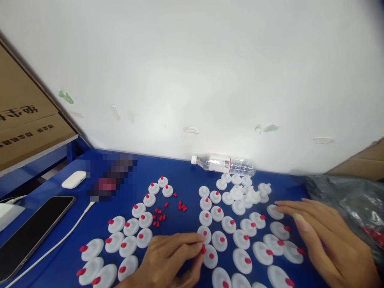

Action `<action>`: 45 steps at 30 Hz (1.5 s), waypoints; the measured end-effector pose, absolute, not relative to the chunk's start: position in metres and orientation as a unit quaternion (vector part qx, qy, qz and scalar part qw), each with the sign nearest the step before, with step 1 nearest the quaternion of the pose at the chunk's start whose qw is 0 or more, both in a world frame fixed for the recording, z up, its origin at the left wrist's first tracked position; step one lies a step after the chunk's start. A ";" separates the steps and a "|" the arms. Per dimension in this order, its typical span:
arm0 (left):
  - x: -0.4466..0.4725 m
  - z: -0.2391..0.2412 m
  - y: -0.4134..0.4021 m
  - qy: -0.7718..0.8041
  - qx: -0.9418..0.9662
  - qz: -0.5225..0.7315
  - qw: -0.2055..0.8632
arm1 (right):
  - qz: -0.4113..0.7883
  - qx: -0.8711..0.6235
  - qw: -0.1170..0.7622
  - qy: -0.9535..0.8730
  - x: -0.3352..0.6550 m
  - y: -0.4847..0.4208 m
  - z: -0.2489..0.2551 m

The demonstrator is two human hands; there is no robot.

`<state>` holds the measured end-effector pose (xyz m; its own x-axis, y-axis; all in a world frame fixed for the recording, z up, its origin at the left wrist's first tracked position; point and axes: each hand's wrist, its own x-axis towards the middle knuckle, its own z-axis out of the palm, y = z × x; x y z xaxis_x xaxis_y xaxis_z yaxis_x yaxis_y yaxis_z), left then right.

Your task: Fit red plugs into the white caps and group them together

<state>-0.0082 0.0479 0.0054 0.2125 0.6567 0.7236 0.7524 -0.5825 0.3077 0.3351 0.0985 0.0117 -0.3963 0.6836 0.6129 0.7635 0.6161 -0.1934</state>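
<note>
red piece [204, 249] partly hidden in left grip [172, 258]; phone [34, 238] cut by left edge; pixelated item [111, 182] indistinct

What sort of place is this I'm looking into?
Probably a workshop or similar workspace, though little of the room shows. White discs topped with red pieces cover much of a blue table, and a printed cardboard box stands left.

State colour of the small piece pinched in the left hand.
Red; the small piece shows best in the head view.
</note>
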 end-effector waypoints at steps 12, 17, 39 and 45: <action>-0.043 -0.009 0.033 -0.482 -0.760 -0.436 -0.007 | -0.082 -0.406 0.356 -0.838 0.334 0.098 0.006; -0.055 -0.013 0.029 -0.547 -0.724 -0.420 -0.019 | -0.082 -0.390 0.359 -0.844 0.331 0.100 0.005; -0.065 -0.009 0.040 -0.546 -0.726 -0.418 0.013 | -0.068 -0.491 0.293 -0.817 0.336 0.104 0.003; -0.058 -0.009 0.030 -0.462 -0.793 -0.389 0.075 | -0.051 -0.521 0.227 -0.821 0.333 0.107 0.001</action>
<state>-0.0578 0.0303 -0.0092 0.2698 0.6753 0.6864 0.7917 -0.5613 0.2410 0.3333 0.1073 0.0010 -0.3538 0.8323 0.4268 0.8789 0.4520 -0.1527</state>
